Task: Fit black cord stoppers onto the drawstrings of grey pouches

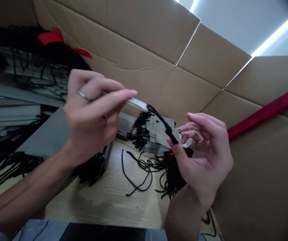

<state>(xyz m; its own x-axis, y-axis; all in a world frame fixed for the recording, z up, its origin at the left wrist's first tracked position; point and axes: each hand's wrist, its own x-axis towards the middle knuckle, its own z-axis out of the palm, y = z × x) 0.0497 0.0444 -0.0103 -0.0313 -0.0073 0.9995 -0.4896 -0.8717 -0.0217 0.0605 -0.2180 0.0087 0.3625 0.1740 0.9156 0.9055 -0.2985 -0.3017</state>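
My left hand (93, 110), with a ring on one finger, is raised at centre left and pinches a thin light-grey card (140, 104) seen nearly edge-on. A black cord (160, 117) with a knot runs from the card's right end down to my right hand (201, 150). The thumb and a finger of my right hand close on the cord's lower end, while its other fingers are curved and apart. Part of the card is hidden inside my left hand.
Grey cards with black cords are stacked at left (43, 134) and behind the hands (164, 129). Loose black cords (144, 189) lie on the table (123, 207). Cardboard walls (138, 43) surround it; a red strip (266, 112) crosses the right one.
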